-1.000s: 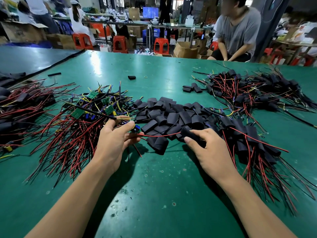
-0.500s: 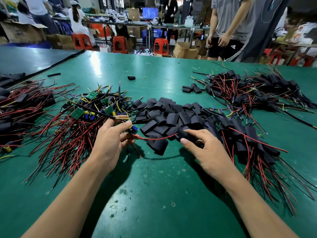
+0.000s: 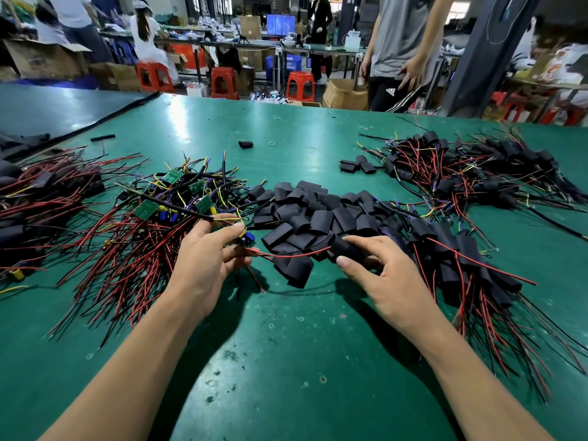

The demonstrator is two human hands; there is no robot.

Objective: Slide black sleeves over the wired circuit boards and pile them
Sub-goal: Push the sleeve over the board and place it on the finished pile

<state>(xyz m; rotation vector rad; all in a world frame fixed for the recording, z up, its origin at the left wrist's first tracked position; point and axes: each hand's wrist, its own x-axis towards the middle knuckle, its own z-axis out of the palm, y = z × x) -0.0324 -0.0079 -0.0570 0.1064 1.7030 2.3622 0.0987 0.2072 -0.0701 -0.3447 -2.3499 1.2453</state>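
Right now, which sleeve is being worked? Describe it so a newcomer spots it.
On the green table, find the heap of loose black sleeves at its centre. At the heap's near edge, the right hand pinches one sleeve. Unlike its neighbours, a red wire runs into it from the circuit board in the left hand.

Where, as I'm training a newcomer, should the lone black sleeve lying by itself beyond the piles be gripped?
Probably from above, pinching the lone sleeve across its shorter width. It lies flat on the green mat with nothing touching it, so nothing blocks a pinch there, and squeezing its edges should open its mouth.
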